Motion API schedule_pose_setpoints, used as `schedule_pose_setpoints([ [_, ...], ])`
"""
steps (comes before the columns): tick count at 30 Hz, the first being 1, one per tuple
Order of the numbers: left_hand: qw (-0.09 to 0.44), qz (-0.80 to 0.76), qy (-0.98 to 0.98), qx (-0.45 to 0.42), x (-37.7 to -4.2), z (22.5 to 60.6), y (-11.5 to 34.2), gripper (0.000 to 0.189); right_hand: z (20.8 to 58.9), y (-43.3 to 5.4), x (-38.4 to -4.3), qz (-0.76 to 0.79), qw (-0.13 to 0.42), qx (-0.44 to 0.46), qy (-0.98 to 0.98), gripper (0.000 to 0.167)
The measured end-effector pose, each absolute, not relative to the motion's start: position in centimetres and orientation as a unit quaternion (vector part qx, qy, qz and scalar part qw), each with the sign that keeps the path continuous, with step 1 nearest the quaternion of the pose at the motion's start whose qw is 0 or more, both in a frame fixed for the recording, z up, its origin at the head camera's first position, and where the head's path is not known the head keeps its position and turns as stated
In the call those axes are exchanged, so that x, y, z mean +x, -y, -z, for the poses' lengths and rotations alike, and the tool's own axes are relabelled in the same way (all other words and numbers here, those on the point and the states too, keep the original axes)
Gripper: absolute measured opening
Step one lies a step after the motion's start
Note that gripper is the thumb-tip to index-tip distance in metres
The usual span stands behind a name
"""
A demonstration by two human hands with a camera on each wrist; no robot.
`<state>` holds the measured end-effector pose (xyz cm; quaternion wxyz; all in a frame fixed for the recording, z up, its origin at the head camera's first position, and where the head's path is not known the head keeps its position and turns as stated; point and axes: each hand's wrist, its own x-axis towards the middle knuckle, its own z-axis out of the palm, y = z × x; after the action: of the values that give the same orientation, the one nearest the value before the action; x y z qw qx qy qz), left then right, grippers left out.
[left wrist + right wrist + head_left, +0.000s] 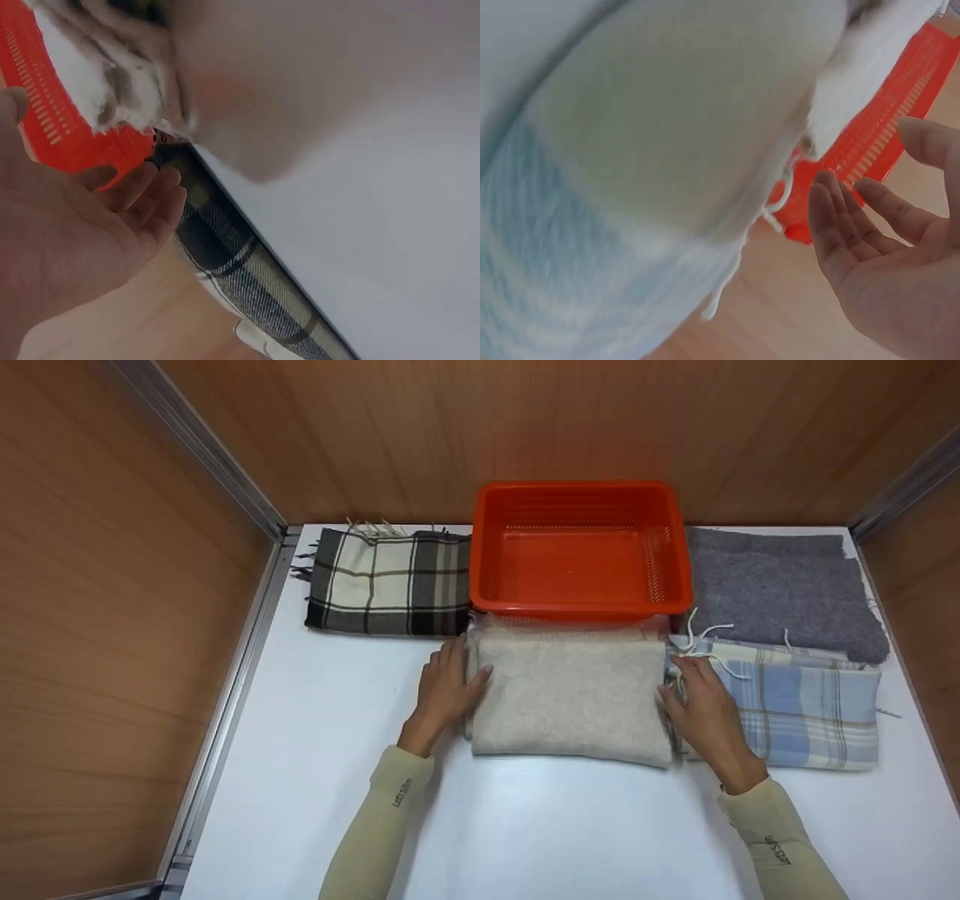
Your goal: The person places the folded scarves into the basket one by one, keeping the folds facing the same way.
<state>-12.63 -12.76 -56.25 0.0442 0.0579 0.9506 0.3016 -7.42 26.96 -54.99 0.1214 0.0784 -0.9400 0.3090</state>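
A folded beige scarf [570, 701] lies on the white table in front of the red basket. My left hand [448, 682] is at its left edge, thumb over the cloth's side; in the left wrist view the fingers [154, 199] are extended and slightly bent, gripping nothing. At the opposite edge is my right hand [705, 709], between the beige scarf and a blue-and-white plaid scarf [817, 712]. The right wrist view shows its fingers [838, 225] loosely extended. Whether the fingertips touch the cloth is hard to tell.
An orange-red plastic basket [577, 607] stands against the back wooden panel. To its left lies a folded black-and-cream plaid scarf [390, 581] with fringe. A folded grey scarf [780, 589] lies to its right, behind the blue plaid one. Wooden panels [127, 622] border the table.
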Motion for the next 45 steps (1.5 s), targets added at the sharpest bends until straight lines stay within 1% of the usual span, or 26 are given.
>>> schedule_pose_setpoints([
  [2,0.044,-0.305,-0.95,0.052,-12.4,56.4,12.4,0.077,55.1,-26.6,-7.3,-0.315,0.113,0.076,0.939,0.049],
  [5,0.049,-0.312,-0.948,0.039,-12.1,56.6,12.0,0.076,55.2,-26.1,-7.0,-0.328,0.081,0.063,0.939,0.048],
  [8,0.066,-0.331,-0.941,0.014,-11.8,56.7,11.6,0.076,55.3,-25.8,-6.9,-0.336,0.045,0.047,0.94,0.048],
  [14,0.085,-0.372,-0.924,-0.026,-11.3,56.8,10.9,0.075,55.4,-25.4,-6.8,-0.341,0.001,0.018,0.94,0.048],
  [22,0.055,-0.394,-0.917,-0.041,-10.9,56.7,10.3,0.073,55.5,-25.0,-6.7,-0.342,-0.036,-0.006,0.939,0.053],
  [26,0.056,-0.403,-0.911,-0.058,-10.9,56.4,10.2,0.073,55.3,-25.0,-6.9,-0.347,-0.052,-0.013,0.936,0.055],
  [32,0.088,-0.425,-0.898,-0.077,-10.8,55.9,10.2,0.067,55.2,-25.0,-7.2,-0.353,-0.065,-0.021,0.933,0.049],
  [35,0.113,-0.442,-0.886,-0.083,-10.9,55.8,10.2,0.066,55.2,-24.9,-7.5,-0.353,-0.08,-0.035,0.932,0.048],
  [40,0.149,-0.468,-0.867,-0.086,-11.0,55.7,10.1,0.063,54.9,-24.8,-7.8,-0.356,-0.112,-0.053,0.926,0.054],
  [45,0.161,-0.482,-0.857,-0.083,-11.2,55.7,10.1,0.059,54.8,-24.6,-8.0,-0.365,-0.137,-0.063,0.919,0.06],
])
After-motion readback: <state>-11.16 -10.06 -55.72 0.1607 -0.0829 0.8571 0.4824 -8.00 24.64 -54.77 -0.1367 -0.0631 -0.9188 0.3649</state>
